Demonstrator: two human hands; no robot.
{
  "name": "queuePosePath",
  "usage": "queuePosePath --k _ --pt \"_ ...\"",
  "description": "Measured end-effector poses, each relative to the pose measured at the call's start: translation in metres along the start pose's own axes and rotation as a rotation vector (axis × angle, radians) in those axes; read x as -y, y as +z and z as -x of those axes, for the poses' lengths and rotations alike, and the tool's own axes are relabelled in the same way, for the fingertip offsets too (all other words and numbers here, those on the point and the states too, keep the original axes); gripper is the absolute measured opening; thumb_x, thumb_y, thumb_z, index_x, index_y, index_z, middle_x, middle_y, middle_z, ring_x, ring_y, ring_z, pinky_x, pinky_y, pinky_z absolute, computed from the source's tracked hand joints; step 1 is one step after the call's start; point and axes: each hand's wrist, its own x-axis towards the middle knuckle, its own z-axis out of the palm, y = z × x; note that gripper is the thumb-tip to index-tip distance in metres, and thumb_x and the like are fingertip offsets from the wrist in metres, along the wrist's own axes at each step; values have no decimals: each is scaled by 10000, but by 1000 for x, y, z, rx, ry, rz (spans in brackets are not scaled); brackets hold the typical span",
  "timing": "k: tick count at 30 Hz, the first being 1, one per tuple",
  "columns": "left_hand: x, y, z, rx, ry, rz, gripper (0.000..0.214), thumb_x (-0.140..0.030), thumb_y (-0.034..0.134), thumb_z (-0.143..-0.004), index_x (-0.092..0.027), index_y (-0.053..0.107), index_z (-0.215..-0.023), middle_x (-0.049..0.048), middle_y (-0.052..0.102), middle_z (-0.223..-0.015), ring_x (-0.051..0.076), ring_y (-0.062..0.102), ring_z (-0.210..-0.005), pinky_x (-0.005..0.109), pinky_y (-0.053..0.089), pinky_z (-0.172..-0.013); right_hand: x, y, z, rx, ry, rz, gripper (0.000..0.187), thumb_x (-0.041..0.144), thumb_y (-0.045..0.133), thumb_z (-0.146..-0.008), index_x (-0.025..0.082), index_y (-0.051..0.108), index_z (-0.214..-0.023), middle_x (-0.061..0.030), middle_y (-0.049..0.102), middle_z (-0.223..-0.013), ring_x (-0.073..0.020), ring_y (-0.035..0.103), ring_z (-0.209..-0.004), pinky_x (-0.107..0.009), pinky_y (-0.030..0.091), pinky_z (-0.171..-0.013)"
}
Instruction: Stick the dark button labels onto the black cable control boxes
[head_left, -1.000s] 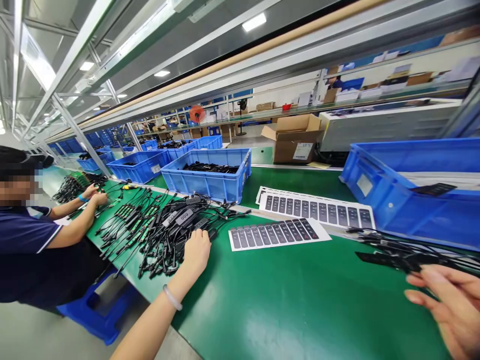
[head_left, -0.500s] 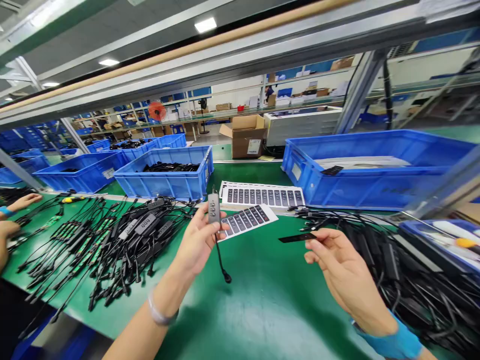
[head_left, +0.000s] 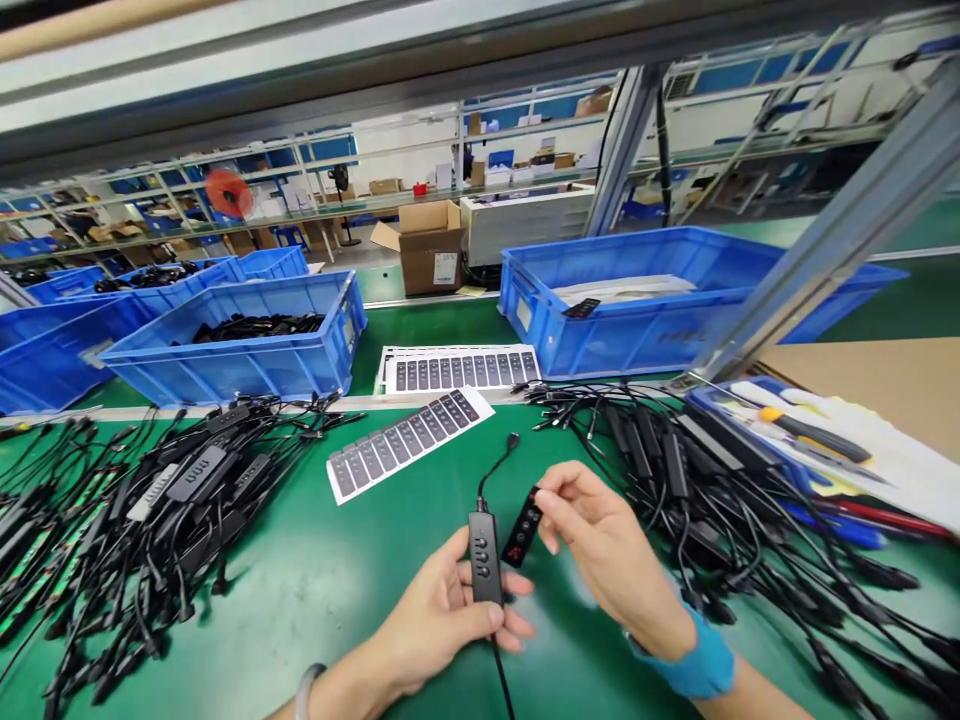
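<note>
My left hand (head_left: 450, 605) grips a small black cable controller (head_left: 484, 560), a slim box with three raised buttons on its face and a lead at each end. The thumb lies across its lower end and the fingers pass behind it. Close to its right side, my right hand (head_left: 592, 530) pinches a black label strip (head_left: 523, 527) by the upper end. The strip has small printed icons and a red mark near its lower end. It is tilted, and I cannot tell whether it touches the controller. Beyond the hands lies a sheet of grey-black labels (head_left: 409, 440) on white backing.
A second label sheet (head_left: 461, 370) lies farther back. Black cabled controllers pile up on the left (head_left: 199, 475) and right (head_left: 675, 460). Blue bins (head_left: 232, 365) (head_left: 637, 335) stand behind them. A tool tray (head_left: 795, 440) is at the right, beside a slanting metal post (head_left: 817, 270).
The view has swung right and down. My left hand has brought the controller lower and turned it to face up; my right hand has carried the label strip left, beside it.
</note>
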Motion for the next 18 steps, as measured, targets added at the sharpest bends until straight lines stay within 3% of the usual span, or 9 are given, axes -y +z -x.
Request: queuePosePath --k 6,18 --pt "1 -2 -1 10 -70 15 794 -263 855 -641 -183 464 -1328 150 622 -1095 217 689 -833 305 548 -708 -9 7 5 159 148 85 336 448 666 -870 150 514 -832 24 476 -686 -55 445 -494 -183 365 -493" --pt "4 -6 2 91 -82 46 708 -246 797 -735 -216 454 -1353 164 630 -1130 226 683 -909 305 543 -740 -17 8 5 234 273 6 363 460 683 -847 141 512 -819 18 494 -676 -42 415 -463 -158 324 -438"
